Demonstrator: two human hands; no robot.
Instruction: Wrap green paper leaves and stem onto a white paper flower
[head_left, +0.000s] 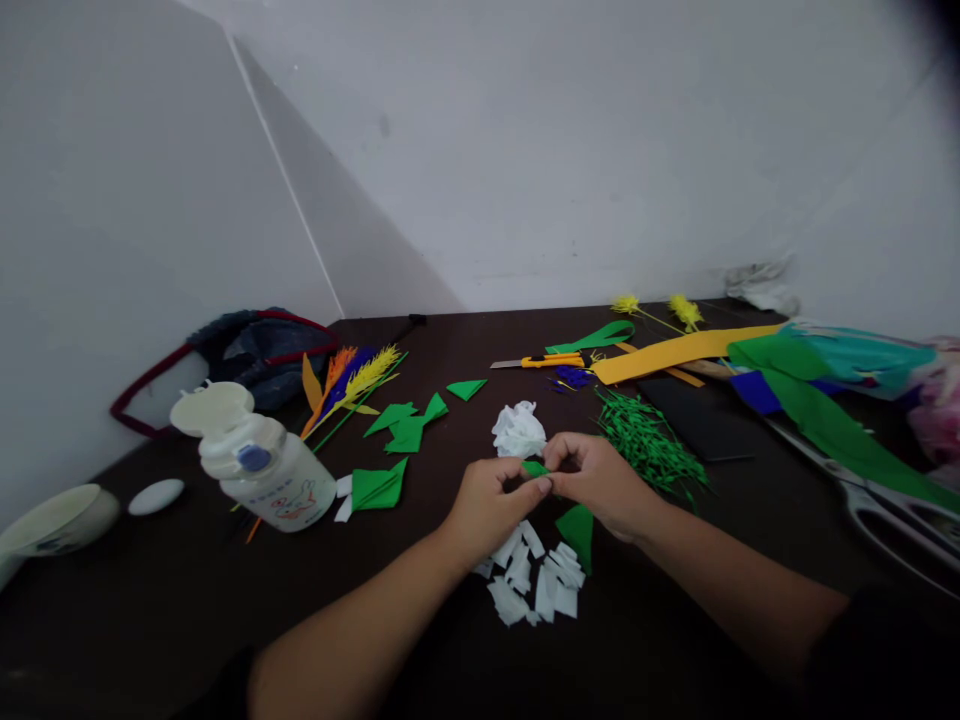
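Observation:
Between the fingertips of both hands is a small green paper piece [535, 468], partly hidden by the fingers. My left hand [491, 505] pinches it from the left, and my right hand [592, 478] pinches it from the right. Just beyond them lies a crumpled white tissue [519, 430]. Below the hands, several white paper scraps [551, 580] are scattered on the dark table. A green triangular piece [576, 535] rests under my right wrist. Several more green cut pieces [407, 430] lie to the left, with a folded green piece [379, 487] nearer the bottle.
At left stand a white bottle [277, 480] with its lid up and a bowl [64, 520]. Paper flowers [352, 390] lie behind. To the right are shredded green strips [649, 440], a yellow utility knife [551, 361], a black flat object [694, 420] and scissors [862, 490].

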